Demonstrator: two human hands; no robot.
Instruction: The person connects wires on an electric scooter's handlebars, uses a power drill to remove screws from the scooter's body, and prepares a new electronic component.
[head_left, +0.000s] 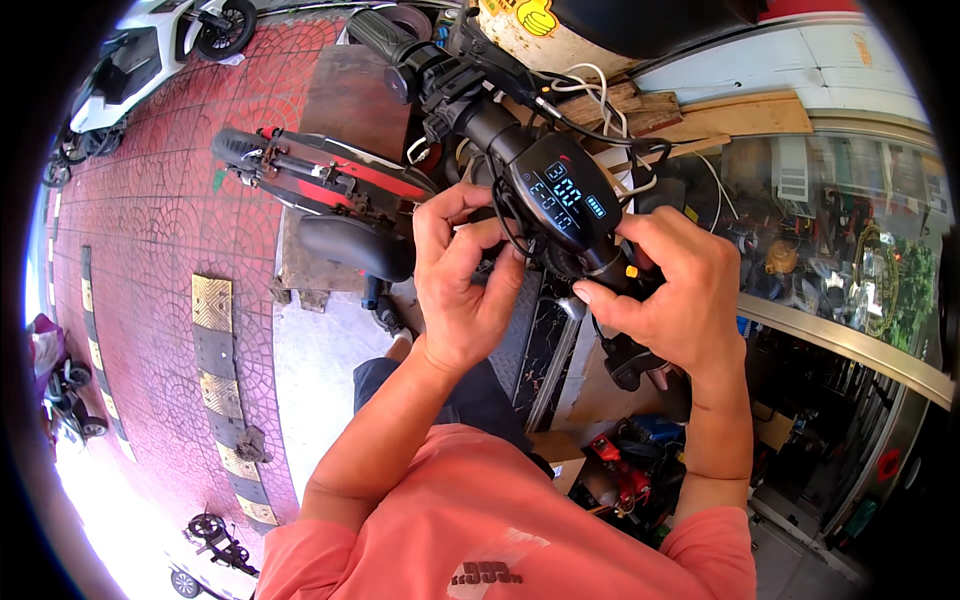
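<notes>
A black handlebar (480,125) crosses the upper middle on a slant, with a rubber grip at its far left end. On it sits a lit oval display (566,192) with pale blue digits. My left hand (462,275) is at the display's left edge, thumb and fingertips pinched on a thin black cable (507,225) that loops there. My right hand (680,285) grips the bar just right of the display, index finger by the display's edge and thumb on the near side. A small yellow button (632,272) shows beside that thumb. The undersides of the fingers are hidden.
A red and black scooter (330,185) lies to the left, close to a dark seat (358,247). A glass display case (830,230) stands at the right, tools (625,475) below it. Wooden planks (730,118) lie behind the bar. A striped speed bump (215,345) crosses the red paving.
</notes>
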